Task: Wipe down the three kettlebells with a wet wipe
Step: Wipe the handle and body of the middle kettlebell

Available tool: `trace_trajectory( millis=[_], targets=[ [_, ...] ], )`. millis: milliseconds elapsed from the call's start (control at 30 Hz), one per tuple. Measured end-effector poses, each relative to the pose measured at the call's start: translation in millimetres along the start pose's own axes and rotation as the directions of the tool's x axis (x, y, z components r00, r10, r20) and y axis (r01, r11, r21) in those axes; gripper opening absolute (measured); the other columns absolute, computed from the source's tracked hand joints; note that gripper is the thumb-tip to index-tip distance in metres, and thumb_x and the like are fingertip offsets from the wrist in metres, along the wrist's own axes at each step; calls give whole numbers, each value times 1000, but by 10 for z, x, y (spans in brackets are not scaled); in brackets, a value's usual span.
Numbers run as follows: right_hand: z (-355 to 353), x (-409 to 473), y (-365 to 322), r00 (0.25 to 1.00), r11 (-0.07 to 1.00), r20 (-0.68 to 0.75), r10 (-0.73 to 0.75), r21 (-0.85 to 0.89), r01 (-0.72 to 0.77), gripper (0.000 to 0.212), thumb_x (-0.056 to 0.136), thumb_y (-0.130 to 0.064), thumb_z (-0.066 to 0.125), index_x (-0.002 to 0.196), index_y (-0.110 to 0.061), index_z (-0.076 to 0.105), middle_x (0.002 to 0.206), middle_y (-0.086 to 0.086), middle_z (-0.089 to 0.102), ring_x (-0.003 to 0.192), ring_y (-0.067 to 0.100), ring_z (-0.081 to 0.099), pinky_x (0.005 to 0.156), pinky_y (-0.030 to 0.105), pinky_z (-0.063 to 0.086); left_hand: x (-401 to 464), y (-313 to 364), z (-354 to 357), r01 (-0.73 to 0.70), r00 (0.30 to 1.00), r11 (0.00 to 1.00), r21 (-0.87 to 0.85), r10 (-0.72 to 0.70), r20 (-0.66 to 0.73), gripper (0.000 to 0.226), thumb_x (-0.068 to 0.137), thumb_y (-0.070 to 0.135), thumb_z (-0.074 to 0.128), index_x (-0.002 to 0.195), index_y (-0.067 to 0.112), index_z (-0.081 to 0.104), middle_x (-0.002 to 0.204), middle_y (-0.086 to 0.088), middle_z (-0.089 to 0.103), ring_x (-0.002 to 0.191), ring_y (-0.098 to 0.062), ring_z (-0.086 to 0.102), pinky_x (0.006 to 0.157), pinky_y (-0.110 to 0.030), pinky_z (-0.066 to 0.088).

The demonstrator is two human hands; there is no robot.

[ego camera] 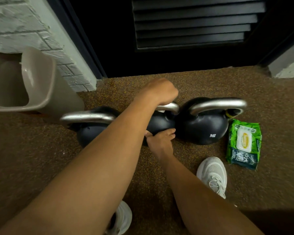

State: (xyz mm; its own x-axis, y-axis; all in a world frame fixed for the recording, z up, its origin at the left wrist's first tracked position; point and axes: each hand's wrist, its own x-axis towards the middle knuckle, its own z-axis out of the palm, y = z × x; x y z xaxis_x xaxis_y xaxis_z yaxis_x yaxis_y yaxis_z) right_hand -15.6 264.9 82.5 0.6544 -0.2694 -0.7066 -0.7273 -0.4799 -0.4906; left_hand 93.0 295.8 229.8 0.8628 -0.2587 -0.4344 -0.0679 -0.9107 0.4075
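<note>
Person steadies the middle kettlebell (161,123) of three on the floor.
Left hand (157,92) fists its handle; right hand (159,139) presses low on the bell, wipe unseen. Wet-wipe pack (243,144) lies nearby.

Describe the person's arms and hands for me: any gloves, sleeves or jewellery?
Both arms are bare right up to the frame's edge: no sleeves show. The left hand and right hand wear no gloves, and I can see no watch, bracelet or ring, though the fingers are partly hidden. The only clothing in view is a pair of white mesh shoes with white laces.
</note>
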Motion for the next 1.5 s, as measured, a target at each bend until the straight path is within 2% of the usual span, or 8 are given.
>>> trace_trajectory(
  millis=[200, 367, 733, 867, 967, 1133, 1367, 1500],
  targets=[
    [-64, -66, 69, 995, 994, -49, -84, 66, 87, 85, 95, -27, 48, 151, 6, -7, 157, 33, -1, 143, 52, 15, 114, 60, 24, 206, 277, 63, -81, 992, 995, 58, 75, 97, 19, 101, 15, 42, 94, 9, 60, 105, -12, 55, 87, -25, 51, 72, -30, 35],
    [-63, 43, 11, 999, 999, 50, -19, -49, 21, 105, 97, -49, 48, 145, 14, -21, 156, 34, -18, 149, 44, -2, 113, 45, 30, 459, 313, 109, -116, 960, 983, 142, 74, 269, 20, 101, 20, 47, 87, 12, 57, 99, -8, 59, 71, -15, 48, 62, -32, 36],
    [-66, 31, 39, 998, 1000, 55, -19, -19, 21, 120, 90, -61, 55, 145, 6, -28, 157, 31, -20, 148, 40, 18, 108, 42, 37, 771, 251, 296, -42, 915, 987, 157, -26, 403, 21, 94, 12, 55, 111, 5, 67, 107, -15, 66, 84, -27, 59, 75, -37, 45],
    [-68, 35, 21, 999, 1000, 51, 1, 3, -1, 123, 88, -61, 58, 146, 5, -28, 158, 31, -19, 146, 39, 25, 106, 41, 39, 842, 232, 294, 9, 898, 988, 156, -76, 434, 10, 85, 8, 56, 90, 5, 65, 81, -16, 57, 60, -23, 44, 56, -32, 34],
    [-67, 24, 13, 999, 1000, 35, 7, 21, -8, 124, 87, -61, 60, 147, 2, -28, 159, 30, -18, 142, 39, 33, 105, 41, 39, 882, 172, 224, 84, 884, 994, 67, -105, 456, 25, 81, 4, 53, 100, 0, 69, 78, -16, 53, 52, -20, 38, 51, -28, 29],
    [-60, -20, 2, 1000, 1000, 13, -24, -5, 24, 120, 89, -63, 55, 147, 5, -26, 158, 31, -17, 145, 41, 26, 105, 40, 39, 863, -65, -40, 245, 849, 935, -258, -78, 523, 36, 87, -11, 40, 117, -11, 59, 88, -30, 70, 54, -27, 68, 63, -42, 62],
    [-61, -52, -10, 1000, 997, -15, 5, 83, -4, 121, 88, -59, 61, 150, 1, -24, 160, 27, -15, 138, 41, 39, 101, 38, 41, 638, -558, -117, 317, 866, 849, -422, -78, 495, 33, 90, -7, 43, 114, -3, 66, 61, -13, 68, 43, -15, 61, 41, -23, 50],
    [-24, -42, 20, 1000, 986, -17, 3, 167, -1, 122, 87, -55, 65, 150, -3, -24, 160, 26, -17, 143, 40, 30, 105, 38, 37, 528, -829, -153, 328, 877, 817, -474, -77, 474, 32, 91, -4, 48, 116, 0, 67, 76, -15, 72, 57, -19, 65, 52, -29, 54]
  ],
)
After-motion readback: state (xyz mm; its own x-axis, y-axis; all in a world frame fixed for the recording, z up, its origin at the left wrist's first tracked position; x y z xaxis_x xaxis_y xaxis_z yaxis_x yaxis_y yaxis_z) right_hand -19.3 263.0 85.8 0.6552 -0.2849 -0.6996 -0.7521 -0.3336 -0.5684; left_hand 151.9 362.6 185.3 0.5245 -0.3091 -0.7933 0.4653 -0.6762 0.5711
